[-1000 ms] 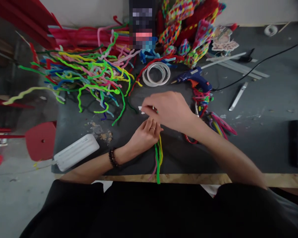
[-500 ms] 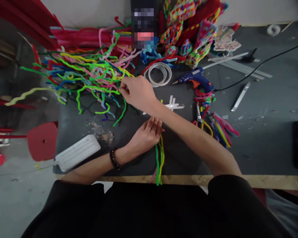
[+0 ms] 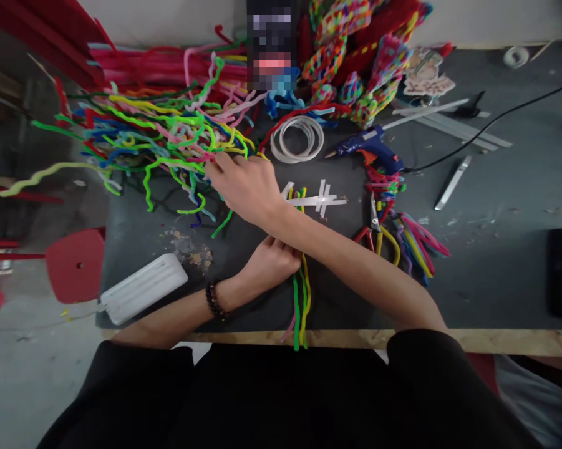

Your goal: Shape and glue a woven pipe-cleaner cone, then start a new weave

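Observation:
My left hand is low over the table, fingers curled around a few green, yellow and pink pipe cleaners whose loose ends hang over the front edge. The upper ends of these strands lie under white tape strips. Crossing above it, my right hand reaches to the near right side of a big tangle of coloured pipe cleaners. Its fingers are bent and drawn together at a pink strand there; the fingertips are partly hidden. My right forearm covers part of the left fingers.
White tape rolls and a blue glue gun lie beyond my hands. Pliers, short pipe cleaners and a silver cutter are to the right. A white power bank-like box sits left. Woven colourful pieces stand behind.
My right hand has shifted left and slightly down along the tangle, uncovering more of the tape strips. My left hand stays on the strands, its fingers more curled.

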Demonstrator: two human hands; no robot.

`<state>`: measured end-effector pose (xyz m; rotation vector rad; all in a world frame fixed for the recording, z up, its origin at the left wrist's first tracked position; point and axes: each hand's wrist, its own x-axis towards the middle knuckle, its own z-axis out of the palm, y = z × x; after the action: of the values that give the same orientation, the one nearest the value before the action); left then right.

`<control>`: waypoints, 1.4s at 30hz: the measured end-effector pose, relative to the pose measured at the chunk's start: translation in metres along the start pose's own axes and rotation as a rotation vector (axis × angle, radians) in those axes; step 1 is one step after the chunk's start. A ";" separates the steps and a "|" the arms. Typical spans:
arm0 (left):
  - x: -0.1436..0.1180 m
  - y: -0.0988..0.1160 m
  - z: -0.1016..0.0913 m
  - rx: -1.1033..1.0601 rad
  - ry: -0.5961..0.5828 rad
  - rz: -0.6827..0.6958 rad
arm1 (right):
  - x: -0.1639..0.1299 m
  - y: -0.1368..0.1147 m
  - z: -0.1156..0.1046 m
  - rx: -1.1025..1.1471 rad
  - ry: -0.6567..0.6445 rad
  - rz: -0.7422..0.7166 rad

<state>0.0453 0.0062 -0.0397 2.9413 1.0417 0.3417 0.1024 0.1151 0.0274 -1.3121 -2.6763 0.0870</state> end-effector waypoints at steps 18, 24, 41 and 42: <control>0.003 -0.013 -0.058 0.119 0.338 -0.004 | -0.113 0.081 -0.043 0.353 0.056 0.228; 0.020 -0.023 -0.068 -0.282 0.266 -0.267 | -0.128 0.076 -0.038 0.593 0.091 0.139; 0.015 -0.029 -0.075 -0.372 0.273 -0.422 | -0.138 0.068 -0.018 0.991 0.211 0.392; 0.015 -0.028 -0.076 -0.370 0.258 -0.423 | -0.140 0.070 -0.022 0.903 0.216 0.325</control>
<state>0.0239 0.0323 0.0358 2.3227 1.4099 0.8112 0.2447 0.0468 0.0241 -1.2821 -1.8122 0.9861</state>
